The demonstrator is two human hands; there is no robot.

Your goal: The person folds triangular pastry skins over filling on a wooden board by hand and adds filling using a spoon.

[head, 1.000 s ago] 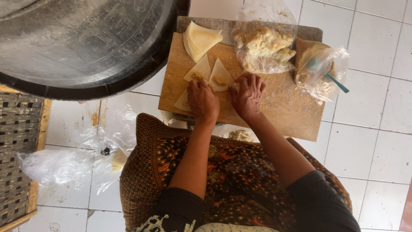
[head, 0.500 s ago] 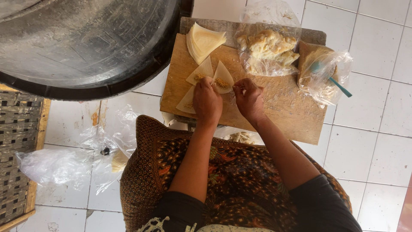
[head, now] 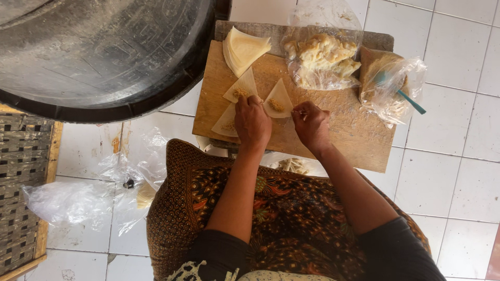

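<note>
Rough wooden board (head: pixel 333 130), glossy plastic bags (head: pixel 323 57), dull metal pan (head: pixel 99 52), glazed floor tiles (head: pixel 458 171)

Single head view looks straight down, fairly near, onto the wooden board (head: pixel 333 135); floor around.

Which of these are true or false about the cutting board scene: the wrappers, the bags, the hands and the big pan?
1. Three triangular wrappers with filling lie on the wooden board. True.
2. The left hand rests on the big metal pan. False: it is on the board, at the triangular wrappers.
3. A stack of unfilled wrappers sits at the board's far edge. True.
4. The clear bag of filling lies on the floor tiles. False: it lies on the board.
5. A teal-handled utensil sticks out of the smaller bag. True.
6. The right hand holds a knife. False: no knife shows in it.
</note>
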